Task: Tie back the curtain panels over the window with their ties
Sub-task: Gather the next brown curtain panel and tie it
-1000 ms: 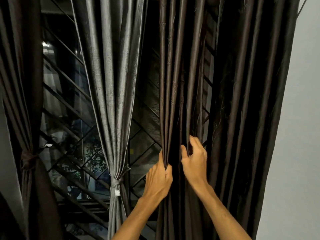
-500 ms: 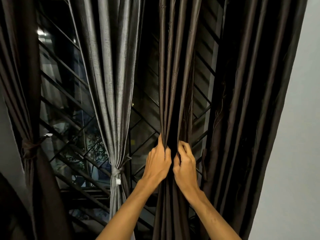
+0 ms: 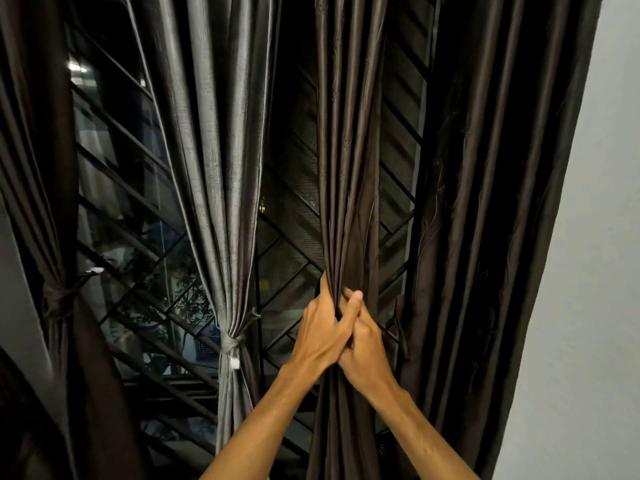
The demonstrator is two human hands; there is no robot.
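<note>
A dark brown curtain panel (image 3: 349, 168) hangs in the middle right, bunched into narrow folds. My left hand (image 3: 322, 332) grips the bunch from its left side. My right hand (image 3: 363, 344) grips it from the right, thumb up, and the two hands touch around the fabric. A grey panel (image 3: 221, 168) to the left is cinched by a grey tie (image 3: 230, 344). At the far left a brown panel (image 3: 38, 168) is held by a brown tie (image 3: 57, 301). A wide brown panel (image 3: 502, 202) hangs loose at the right. No tie is visible in my hands.
Behind the curtains is a window with a dark metal grille (image 3: 138, 258) of slanted bars. A pale wall (image 3: 588, 306) borders the right side, and a strip of wall (image 3: 17, 278) shows at the far left.
My right hand has slid left, gathering the brown panel into a tighter bunch until it meets my left hand. The gap between this panel and the right one has widened.
</note>
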